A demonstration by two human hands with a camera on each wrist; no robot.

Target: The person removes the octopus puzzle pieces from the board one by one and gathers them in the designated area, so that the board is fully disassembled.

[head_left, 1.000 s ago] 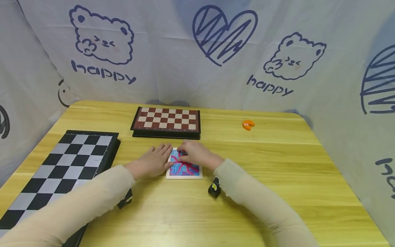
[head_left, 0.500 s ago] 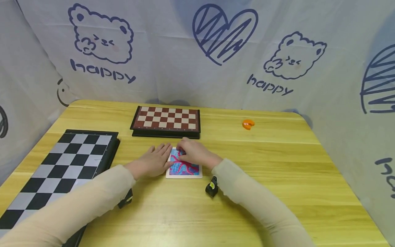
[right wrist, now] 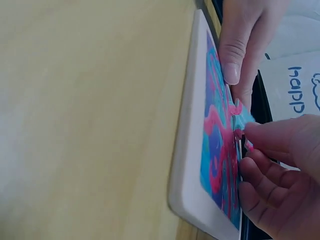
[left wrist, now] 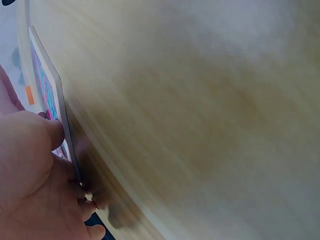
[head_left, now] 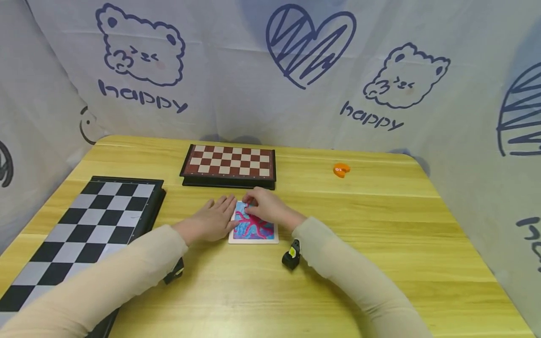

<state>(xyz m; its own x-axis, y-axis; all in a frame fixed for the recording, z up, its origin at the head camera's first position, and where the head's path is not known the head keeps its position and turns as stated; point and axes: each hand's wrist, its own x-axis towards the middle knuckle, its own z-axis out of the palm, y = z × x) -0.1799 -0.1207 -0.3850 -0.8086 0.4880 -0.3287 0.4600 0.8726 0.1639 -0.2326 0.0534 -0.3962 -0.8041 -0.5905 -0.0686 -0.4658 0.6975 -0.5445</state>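
Observation:
A small jigsaw puzzle [head_left: 255, 228] in a white frame lies flat on the table, with a pink, tentacled shape on blue. My left hand [head_left: 210, 219] has its fingers extended along the puzzle's left side, the thumb resting on its edge. Near the puzzle's far edge, my right hand [head_left: 270, 205] pinches a jigsaw piece [right wrist: 243, 118] between thumb and fingers. That blue and pink piece is tilted up from the picture in the right wrist view. My right hand hides part of the puzzle's upper right.
A brown-and-white chessboard box [head_left: 228, 162] sits just behind the puzzle. To the left lies a larger black-and-white chessboard [head_left: 97, 220], partly under my left sleeve. An orange piece [head_left: 341, 170] is at the back right of the wooden table [head_left: 380, 234].
My right hand has shifted slightly at the puzzle's far edge, and its fingers have opened a little from the picture, showing more of it. My left hand stays in place.

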